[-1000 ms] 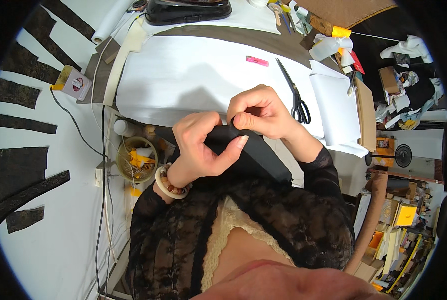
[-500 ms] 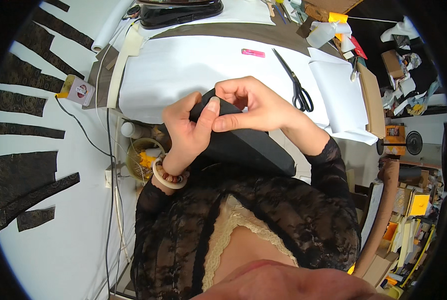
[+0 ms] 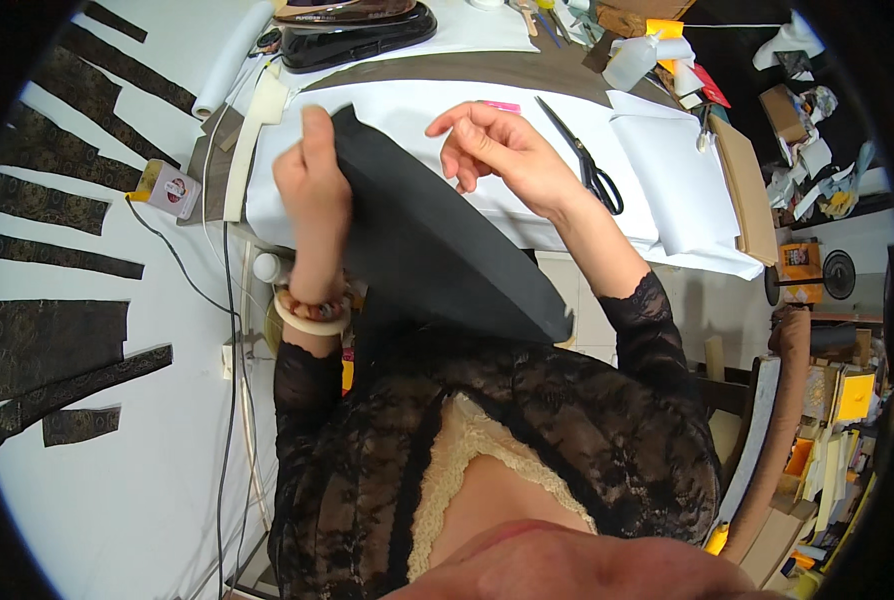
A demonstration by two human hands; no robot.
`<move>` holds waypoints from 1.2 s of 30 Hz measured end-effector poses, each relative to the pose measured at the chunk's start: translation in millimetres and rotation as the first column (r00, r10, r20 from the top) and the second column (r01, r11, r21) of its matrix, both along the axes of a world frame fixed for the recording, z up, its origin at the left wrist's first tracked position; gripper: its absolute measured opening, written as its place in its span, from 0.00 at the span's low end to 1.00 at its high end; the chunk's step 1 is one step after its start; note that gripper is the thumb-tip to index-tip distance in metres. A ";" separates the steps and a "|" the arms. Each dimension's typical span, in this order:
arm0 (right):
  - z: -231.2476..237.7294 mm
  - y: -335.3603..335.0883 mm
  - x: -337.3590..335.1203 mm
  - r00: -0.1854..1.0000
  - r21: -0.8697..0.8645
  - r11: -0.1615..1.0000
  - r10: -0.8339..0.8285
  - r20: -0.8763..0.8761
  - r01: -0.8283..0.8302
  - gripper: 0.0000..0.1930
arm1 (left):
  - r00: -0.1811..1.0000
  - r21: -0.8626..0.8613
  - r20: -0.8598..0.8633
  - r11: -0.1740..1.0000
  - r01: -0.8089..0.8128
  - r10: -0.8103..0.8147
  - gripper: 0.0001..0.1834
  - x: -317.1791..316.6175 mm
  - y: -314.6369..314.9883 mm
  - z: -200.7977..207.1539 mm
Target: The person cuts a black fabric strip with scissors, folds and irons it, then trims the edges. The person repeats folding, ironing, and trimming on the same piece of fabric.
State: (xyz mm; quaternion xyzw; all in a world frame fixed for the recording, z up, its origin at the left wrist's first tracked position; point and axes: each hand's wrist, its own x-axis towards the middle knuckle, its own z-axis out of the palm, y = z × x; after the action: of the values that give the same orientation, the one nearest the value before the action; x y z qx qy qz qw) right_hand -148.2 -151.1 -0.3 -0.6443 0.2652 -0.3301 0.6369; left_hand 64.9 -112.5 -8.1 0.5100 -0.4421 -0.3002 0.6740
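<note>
A black, flexible sheet that looks like cloth or leather (image 3: 427,235) hangs in front of me, with a fold line running along it. My left hand (image 3: 315,190) grips its upper left edge, fingers closed and slightly blurred. The sheet slants from there down to my lap on the right. My right hand (image 3: 502,155) is off the sheet, its fingers loosely curled and apart, with nothing visible in them. Beyond this hand lie black-handled scissors (image 3: 595,175) and a small pink object (image 3: 500,106), partly hidden by my fingers.
White paper (image 3: 397,100) covers the worktable. At its right are folded white sheets (image 3: 672,180) and cardboard (image 3: 742,190). A black glossy case (image 3: 362,45) stands at the back. Left, a tin (image 3: 172,190), cables (image 3: 232,400) and dark patterned strips (image 3: 52,335) against white.
My left hand has lifted the black sheet's edge up and to the left, spreading it out. My right hand has let go and moved slightly up and away.
</note>
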 end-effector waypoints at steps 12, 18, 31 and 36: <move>-4.8 12.8 40.9 0.977 -0.613 0.762 -0.187 0.099 0.208 0.33 | 0.296 -0.226 0.080 0.271 0.936 -0.952 0.39 57.5 -59.1 125.8; -12.6 -9.9 49.1 0.992 -0.403 0.911 0.120 0.044 -0.092 0.30 | -0.736 -0.528 -0.006 -0.623 0.578 -0.677 0.45 -22.5 -133.9 46.3; -114.5 94.0 -49.0 0.784 0.146 0.829 -0.559 0.269 0.541 0.17 | 0.871 -0.049 0.063 0.870 0.491 -0.488 0.41 77.9 11.7 31.6; -132.4 105.2 -26.3 0.758 -0.031 0.764 -0.633 0.156 0.644 0.14 | 0.517 -0.111 0.849 0.922 0.371 -0.106 0.48 -25.4 82.5 74.3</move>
State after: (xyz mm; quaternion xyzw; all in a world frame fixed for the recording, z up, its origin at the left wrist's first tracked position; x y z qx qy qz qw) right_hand -174.5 -45.9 -132.7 -0.5171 0.4107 -0.5812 0.4754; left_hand 39.5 -30.0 66.2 0.4238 -0.8106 -0.0491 0.4010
